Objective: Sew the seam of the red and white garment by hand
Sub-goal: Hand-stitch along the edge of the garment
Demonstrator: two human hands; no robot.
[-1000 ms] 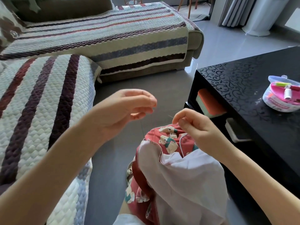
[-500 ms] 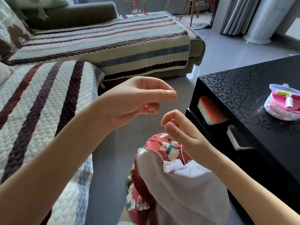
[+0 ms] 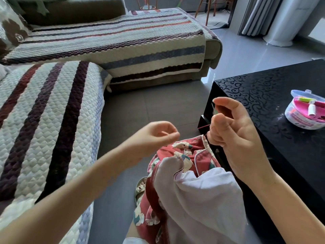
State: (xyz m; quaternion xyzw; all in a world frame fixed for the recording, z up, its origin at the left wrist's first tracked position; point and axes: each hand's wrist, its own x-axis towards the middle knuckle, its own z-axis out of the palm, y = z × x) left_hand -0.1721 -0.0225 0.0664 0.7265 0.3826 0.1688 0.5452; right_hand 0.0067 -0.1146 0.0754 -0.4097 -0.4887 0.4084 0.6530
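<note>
Red garment [image 3: 200, 155] lies below; right hand [image 3: 237, 138] pinches needle [image 3: 213, 107] high, left hand [image 3: 154, 136] curled.

red printed garment [image 3: 193, 191], white lining outward, crumpled

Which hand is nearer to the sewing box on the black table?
Right. The right hand is raised at the corner of the table, left of the box; the left hand is farther left, by the garment.

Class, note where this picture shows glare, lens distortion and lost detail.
Head view: daylight glares off the floor by the curtain; the wide lens bows the sofa edge; anything at the fingertips of the right hand is too fine to resolve.
</note>
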